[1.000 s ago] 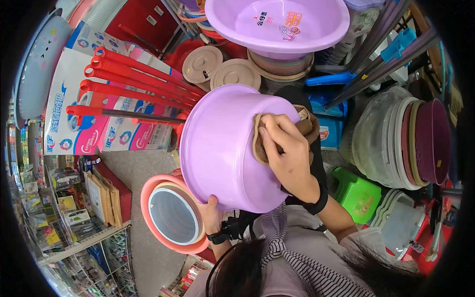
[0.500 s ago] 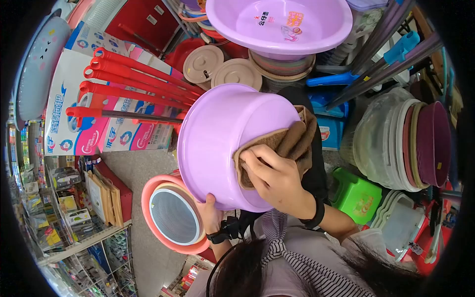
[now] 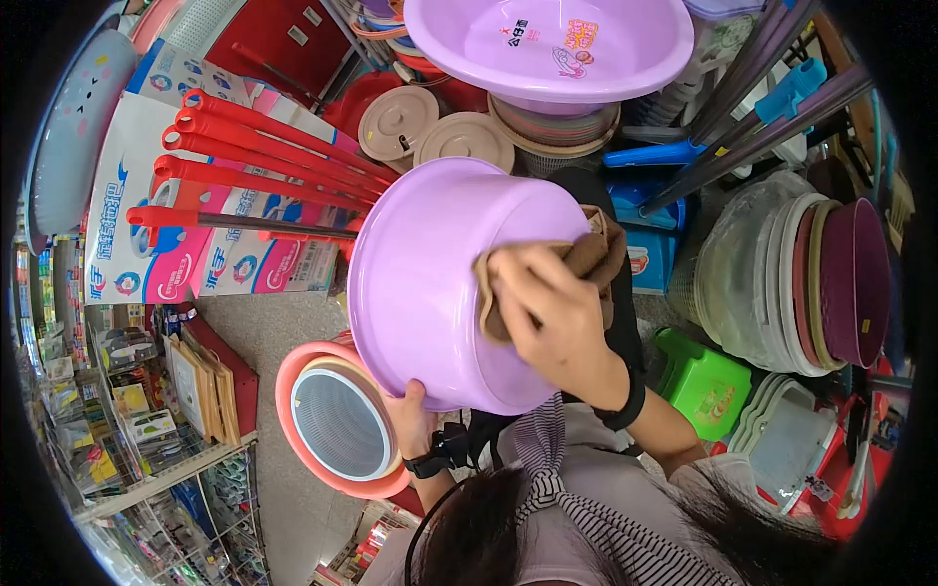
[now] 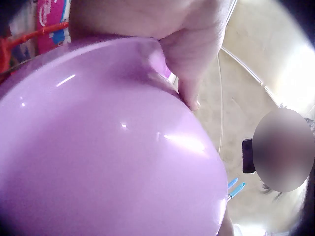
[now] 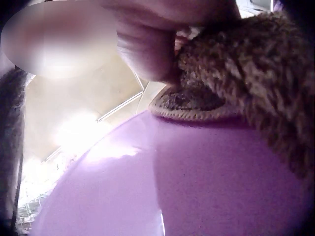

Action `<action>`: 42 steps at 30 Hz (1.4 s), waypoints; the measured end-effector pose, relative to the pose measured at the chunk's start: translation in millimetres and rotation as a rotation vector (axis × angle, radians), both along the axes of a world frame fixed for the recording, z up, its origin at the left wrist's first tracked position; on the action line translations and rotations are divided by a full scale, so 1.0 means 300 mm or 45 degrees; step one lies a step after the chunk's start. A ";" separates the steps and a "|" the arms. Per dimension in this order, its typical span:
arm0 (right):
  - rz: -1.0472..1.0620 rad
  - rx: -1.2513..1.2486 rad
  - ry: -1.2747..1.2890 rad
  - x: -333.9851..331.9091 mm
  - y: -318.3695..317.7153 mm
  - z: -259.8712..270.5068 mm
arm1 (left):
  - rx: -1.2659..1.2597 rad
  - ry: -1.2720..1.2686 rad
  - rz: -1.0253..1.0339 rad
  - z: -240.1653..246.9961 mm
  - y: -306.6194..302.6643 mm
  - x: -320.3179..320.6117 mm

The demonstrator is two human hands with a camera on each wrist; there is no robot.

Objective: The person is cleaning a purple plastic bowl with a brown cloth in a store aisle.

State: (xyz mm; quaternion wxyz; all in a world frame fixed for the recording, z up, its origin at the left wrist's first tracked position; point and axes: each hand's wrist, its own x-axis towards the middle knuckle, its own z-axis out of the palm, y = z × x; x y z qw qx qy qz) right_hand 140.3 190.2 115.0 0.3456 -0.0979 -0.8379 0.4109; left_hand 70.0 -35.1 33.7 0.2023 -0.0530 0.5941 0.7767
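A glossy purple plastic tub (image 3: pixel 430 283) is tilted on its side in front of the person, its wide rim facing left and its base right. My left hand (image 3: pixel 410 425) grips the rim at the lower edge, thumb on the outer wall, fingers hidden inside; the left wrist view shows the same hand (image 4: pixel 184 44) over the rim. My right hand (image 3: pixel 565 327) holds a bunched brown cloth (image 3: pixel 489 311) against the outside near the base. Close up in the right wrist view, the cloth (image 5: pixel 251 69) looks fluffy with a stitched edge lying on the purple surface.
A larger purple basin (image 3: pixel 547 49) stands on stacked tubs ahead. Red-handled poles (image 3: pixel 264 181) lean from the left before printed boxes (image 3: pixel 127 225). Below left is a coral tub (image 3: pixel 286 410) with a grey basket (image 3: pixel 342 425); stacked buckets (image 3: pixel 855 283) and a green stool (image 3: pixel 703 386) are right.
My right hand slid the cloth toward the person and left along the tub, then back up and rightward. The left hand keeps its hold on the rim; the tub has barely shifted.
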 end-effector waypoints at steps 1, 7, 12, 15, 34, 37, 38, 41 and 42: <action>-0.091 -0.043 0.010 -0.016 0.012 0.002 | -0.029 0.001 -0.062 -0.007 -0.017 0.000; 0.013 0.020 -0.027 0.014 -0.041 0.034 | -0.035 -0.010 0.041 0.019 0.018 -0.002; -0.136 -0.011 -0.011 -0.008 0.005 0.029 | -0.004 -0.001 -0.144 -0.023 -0.041 0.003; -0.129 -0.059 -0.059 -0.014 0.003 0.037 | 0.053 0.116 -0.176 -0.012 -0.021 -0.001; -0.097 -0.044 0.016 -0.021 -0.002 -0.016 | 0.123 0.032 -0.035 -0.022 -0.023 0.007; 0.019 0.009 -0.002 0.003 -0.025 -0.005 | 0.133 0.028 -0.025 -0.018 -0.022 0.005; 0.054 0.048 0.053 0.005 -0.030 -0.013 | 0.132 0.014 0.001 -0.020 -0.020 0.009; 0.052 0.085 0.027 0.001 -0.001 -0.003 | 0.124 0.009 0.009 -0.036 -0.028 0.010; 0.055 0.085 0.025 -0.006 0.001 -0.006 | 0.124 0.007 0.012 -0.034 -0.030 0.013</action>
